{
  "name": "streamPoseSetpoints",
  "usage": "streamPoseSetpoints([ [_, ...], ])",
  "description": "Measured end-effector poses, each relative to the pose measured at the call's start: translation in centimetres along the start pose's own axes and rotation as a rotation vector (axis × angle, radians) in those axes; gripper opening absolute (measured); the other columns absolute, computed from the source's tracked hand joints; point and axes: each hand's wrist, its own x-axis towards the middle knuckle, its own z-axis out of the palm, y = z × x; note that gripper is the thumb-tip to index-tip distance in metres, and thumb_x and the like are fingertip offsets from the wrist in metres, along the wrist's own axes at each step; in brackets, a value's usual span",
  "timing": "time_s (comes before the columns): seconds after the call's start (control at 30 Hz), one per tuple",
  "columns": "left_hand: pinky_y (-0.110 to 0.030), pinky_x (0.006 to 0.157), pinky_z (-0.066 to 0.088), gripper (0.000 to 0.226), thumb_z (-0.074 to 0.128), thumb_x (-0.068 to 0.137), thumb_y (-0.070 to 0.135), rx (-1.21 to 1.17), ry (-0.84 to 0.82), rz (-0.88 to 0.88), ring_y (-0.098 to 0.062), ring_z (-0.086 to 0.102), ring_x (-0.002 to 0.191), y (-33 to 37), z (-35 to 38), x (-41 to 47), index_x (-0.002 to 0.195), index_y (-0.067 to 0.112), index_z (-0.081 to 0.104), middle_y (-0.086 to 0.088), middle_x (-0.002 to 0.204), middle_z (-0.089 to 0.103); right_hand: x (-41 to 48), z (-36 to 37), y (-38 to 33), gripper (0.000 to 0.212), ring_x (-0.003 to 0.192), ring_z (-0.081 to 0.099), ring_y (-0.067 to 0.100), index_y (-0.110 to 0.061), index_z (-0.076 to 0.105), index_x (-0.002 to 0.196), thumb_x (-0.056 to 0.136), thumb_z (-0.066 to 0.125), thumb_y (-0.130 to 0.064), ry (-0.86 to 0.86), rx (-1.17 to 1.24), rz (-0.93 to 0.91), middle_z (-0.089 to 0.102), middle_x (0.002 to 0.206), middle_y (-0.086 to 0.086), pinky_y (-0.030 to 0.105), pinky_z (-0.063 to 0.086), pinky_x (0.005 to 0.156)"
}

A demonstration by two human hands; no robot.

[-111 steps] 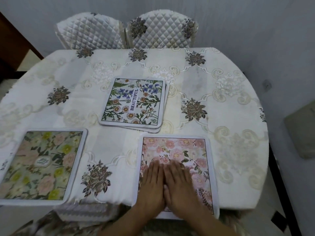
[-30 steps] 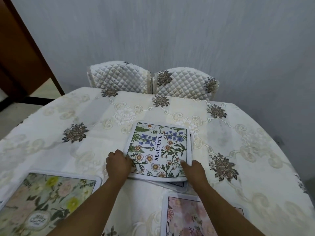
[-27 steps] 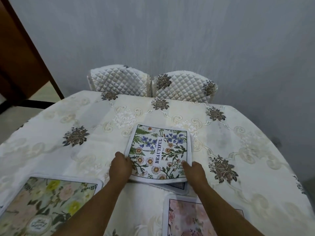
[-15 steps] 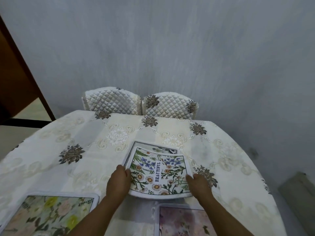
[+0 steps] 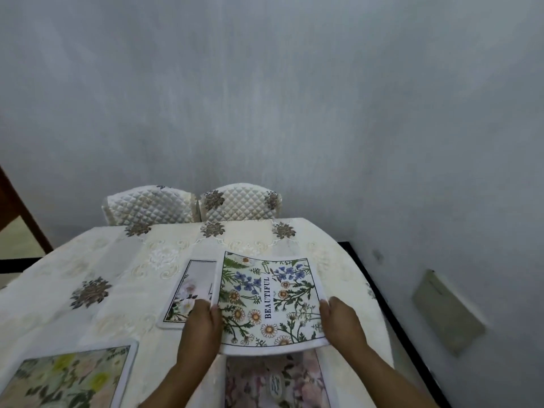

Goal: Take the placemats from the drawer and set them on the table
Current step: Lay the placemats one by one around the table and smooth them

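Status: mid-placement. Left hand [image 5: 203, 328] grips the left edge of the BEAUTIFUL mat [image 5: 270, 295] and right hand [image 5: 341, 325] grips the right edge. Both are clamped on it, fingers wrapped at the borders; how far they reach under is hidden. The mat is up off the table [image 5: 338, 254], print up, bowed a bit between the hands. Its near edge hangs over the far end of the pink mat [image 5: 273, 381]. Can't tell whether its far edge touches the table. Done so far, as I read it: yellow mat [image 5: 67, 378] flat at near left and pink mat flat at near centre-right, both cut off by the bottom of frame. White-flower mat [image 5: 191, 287] lies flat mid-table, just left of the held mat and partly covered by it. It looks more like a parked spare than a set place, but that's a guess. Two chairs [image 5: 241, 204] sit at the far side against the wall [image 5: 265, 98], so those seats are the likely targets. Call it roughly half done: two placed, one in hand, one waiting. Left to do: carry the held mat to an open seat, lay it flat and square it, then do the same with the white-flower one. Drawer isn't in frame, so can't say if more mats remain inside. Risk is low, but the mat is floppy and may fold or land skewed when set down.
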Motion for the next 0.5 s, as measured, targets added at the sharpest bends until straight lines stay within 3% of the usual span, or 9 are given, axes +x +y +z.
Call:
streamPoseSetpoints([
  [0.2,-0.03,0.046,0.029,0.026,0.044,0.099,0.025,-0.013,-0.04,0.047,-0.021,0.049,0.055,8.2,3.0,-6.9,0.076,0.013,0.042,-0.007,0.062,0.051,-4.9,-7.9,8.0,0.036,0.076,0.058,0.032,-0.014,0.044,0.073,0.1,0.038,-0.037,0.079,0.063,0.013,0.05,0.069,0.005,0.034,0.035,0.06],
  [0.4,-0.031,0.049,0.033,0.027,0.043,0.099,0.025,-0.041,-0.036,0.072,-0.023,0.049,0.056,18.6,8.6,-15.3,0.075,0.013,0.043,-0.009,0.064,0.052,-8.8,-17.2,18.3,0.04,0.055,0.05,0.021,-0.019,0.039,0.062,0.096,0.044,-0.038,0.123,0.159,0.036,0.049,0.058,0.001,0.033,0.037,0.051],
  [0.5,-0.035,0.054,0.041,0.026,0.043,0.099,0.028,-0.042,-0.037,0.068,-0.023,0.052,0.06,22.8,11.3,-18.7,0.079,0.013,0.046,-0.008,0.068,0.055,-10.1,-21.5,23.0,0.037,0.061,0.056,0.027,-0.015,0.044,0.064,0.095,0.046,-0.035,0.145,0.174,0.035,0.059,0.065,0.009,0.034,0.038,0.053],
])
